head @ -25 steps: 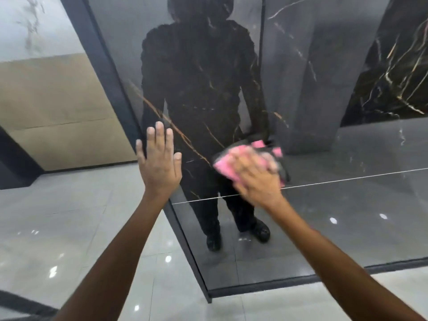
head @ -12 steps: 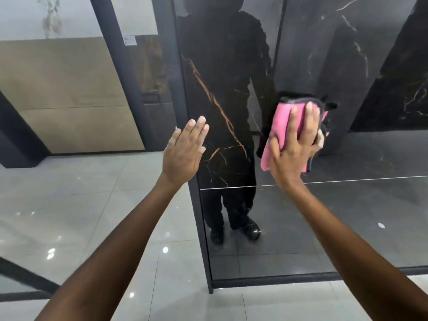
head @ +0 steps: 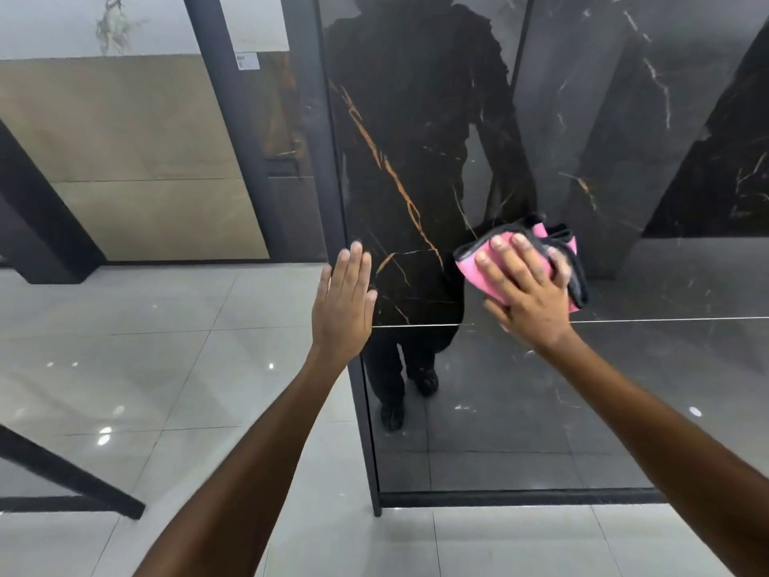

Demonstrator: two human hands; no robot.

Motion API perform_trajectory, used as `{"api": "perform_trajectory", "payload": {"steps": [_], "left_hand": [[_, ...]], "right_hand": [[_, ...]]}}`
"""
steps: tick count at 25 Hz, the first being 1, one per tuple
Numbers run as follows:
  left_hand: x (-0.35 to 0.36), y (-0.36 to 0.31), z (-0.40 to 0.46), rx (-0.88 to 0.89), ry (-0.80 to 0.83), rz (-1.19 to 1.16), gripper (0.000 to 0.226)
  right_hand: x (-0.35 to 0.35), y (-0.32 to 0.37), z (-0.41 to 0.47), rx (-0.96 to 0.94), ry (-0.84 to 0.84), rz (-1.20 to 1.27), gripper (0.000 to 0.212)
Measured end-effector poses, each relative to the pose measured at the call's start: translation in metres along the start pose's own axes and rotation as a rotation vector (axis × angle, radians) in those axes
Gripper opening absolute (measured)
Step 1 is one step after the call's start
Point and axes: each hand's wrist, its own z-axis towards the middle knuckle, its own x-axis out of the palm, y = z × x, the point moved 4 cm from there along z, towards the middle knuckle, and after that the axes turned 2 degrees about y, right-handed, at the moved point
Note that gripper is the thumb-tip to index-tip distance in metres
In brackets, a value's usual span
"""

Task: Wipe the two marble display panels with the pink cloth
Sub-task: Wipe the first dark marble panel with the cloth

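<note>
A glossy black marble panel (head: 416, 139) with orange and white veins stands upright in a dark frame and mirrors a person. My right hand (head: 528, 293) presses the folded pink cloth (head: 478, 266), edged in black, flat against the panel with fingers spread. My left hand (head: 343, 306) is flat with straight fingers at the panel's left frame edge (head: 353, 368). A second dark panel (head: 287, 131) stands behind, to the left.
Beige panels (head: 125, 139) in dark frames line the back left. The floor (head: 145, 368) is glossy light grey tile. A dark frame bar (head: 62, 472) crosses the floor at lower left. The panel's base rail (head: 520, 497) runs along the floor.
My right hand slid the cloth down and a little left on the panel, turning it. My left hand stayed at the frame edge.
</note>
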Motion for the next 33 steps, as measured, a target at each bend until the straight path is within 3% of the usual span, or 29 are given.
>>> {"api": "perform_trajectory", "payload": {"steps": [2,5,6,9,10,11,13,15,17,18,20,21,22,23,26,27,28,30,31,33], "left_hand": [[0.014,-0.001,-0.021,0.025,0.049,0.097,0.06],[0.025,0.0,-0.028,-0.053,0.018,0.061,0.061],[0.029,-0.002,-0.031,-0.083,-0.009,0.031,0.06],[0.046,-0.008,-0.051,-0.14,-0.088,0.004,0.052],[0.051,-0.012,-0.058,-0.152,-0.116,0.007,0.052],[0.056,-0.015,-0.063,-0.167,-0.144,0.0,0.053],[0.062,-0.015,-0.068,-0.172,-0.184,-0.022,0.06],[0.065,-0.013,-0.074,-0.143,-0.227,-0.022,0.062],[0.066,-0.012,-0.074,-0.106,-0.26,-0.026,0.06],[0.067,-0.013,-0.076,-0.091,-0.28,-0.029,0.059],[0.066,-0.013,-0.075,-0.07,-0.312,-0.047,0.058],[0.067,-0.012,-0.074,-0.056,-0.314,-0.057,0.058],[0.068,-0.011,-0.074,-0.028,-0.325,-0.062,0.058],[0.069,-0.008,-0.076,0.008,-0.332,-0.063,0.058],[0.061,0.009,-0.077,0.134,-0.303,-0.033,0.057],[0.055,0.012,-0.074,0.168,-0.305,-0.024,0.055],[0.048,0.013,-0.069,0.203,-0.311,-0.019,0.053],[0.038,0.011,-0.054,0.288,-0.3,0.011,0.053],[0.039,0.009,-0.048,0.326,-0.29,0.057,0.055],[0.046,0.006,-0.041,0.368,-0.294,0.144,0.057]], "right_hand": [[0.015,0.017,-0.029,-0.037,0.017,-0.042,0.071],[0.032,0.035,-0.055,-0.364,0.124,-0.061,0.064],[0.029,0.024,-0.05,-0.354,0.091,-0.062,0.065],[0.011,-0.017,-0.023,0.167,-0.143,0.053,0.065],[0.012,-0.013,-0.026,0.26,-0.203,0.09,0.061],[0.02,0.004,-0.037,0.237,-0.22,0.112,0.06],[0.046,0.056,-0.079,-0.015,-0.135,0.087,0.065],[0.069,0.083,-0.126,-0.4,0.014,-0.017,0.068],[0.072,0.058,-0.127,-0.513,0.014,-0.104,0.065],[0.062,0.038,-0.11,-0.386,-0.049,-0.113,0.063],[0.037,0.003,-0.077,0.054,-0.189,-0.024,0.063],[0.034,0.006,-0.076,0.173,-0.243,0.037,0.065],[0.041,0.025,-0.086,0.163,-0.287,0.07,0.069],[0.057,0.056,-0.106,0.035,-0.295,0.07,0.071],[0.107,0.119,-0.179,-0.625,-0.001,-0.136,0.072],[0.105,0.109,-0.175,-0.678,-0.008,-0.184,0.07],[0.095,0.091,-0.155,-0.561,-0.073,-0.191,0.067],[0.058,0.045,-0.097,-0.021,-0.241,-0.056,0.064],[0.043,0.037,-0.079,0.151,-0.289,0.017,0.063],[0.053,0.062,-0.072,0.111,-0.362,0.034,0.064]]}}
